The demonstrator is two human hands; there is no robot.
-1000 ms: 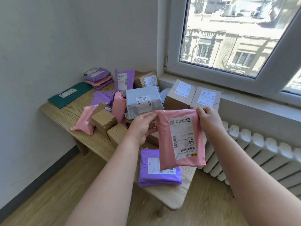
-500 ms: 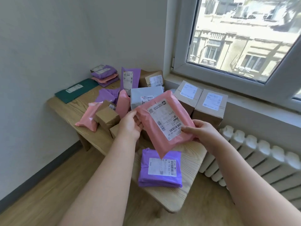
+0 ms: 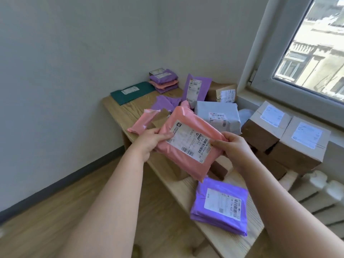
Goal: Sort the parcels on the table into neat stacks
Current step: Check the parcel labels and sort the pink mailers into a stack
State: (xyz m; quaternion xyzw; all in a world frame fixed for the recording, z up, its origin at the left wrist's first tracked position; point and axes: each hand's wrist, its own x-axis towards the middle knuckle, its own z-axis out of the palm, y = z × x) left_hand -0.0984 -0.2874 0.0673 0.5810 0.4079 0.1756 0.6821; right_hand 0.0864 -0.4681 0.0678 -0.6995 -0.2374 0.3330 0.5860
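Observation:
I hold a pink parcel (image 3: 188, 138) with a white label above the wooden table (image 3: 130, 110), label side up and tilted. My left hand (image 3: 150, 141) grips its left edge, thumb on the label. My right hand (image 3: 235, 148) grips its right edge. Below it, a purple parcel (image 3: 220, 205) lies flat near the table's front end. Behind it sit a grey parcel (image 3: 216, 116), a smaller pink parcel (image 3: 142, 121), loose purple bags (image 3: 167, 102) and an upright purple bag (image 3: 195, 88). A small stack of purple and pink parcels (image 3: 163, 81) stands at the far corner.
A dark green flat mailer (image 3: 133, 92) lies at the table's far left. A brown box (image 3: 221, 92) sits at the back. Two cardboard boxes (image 3: 284, 138) stand on the right by the window sill, above a white radiator (image 3: 325, 194). Walls enclose the far corner.
The pink parcel went from hanging upright to lying nearly flat and label up, and both hands have carried it farther out over the table. The view has swung to the left.

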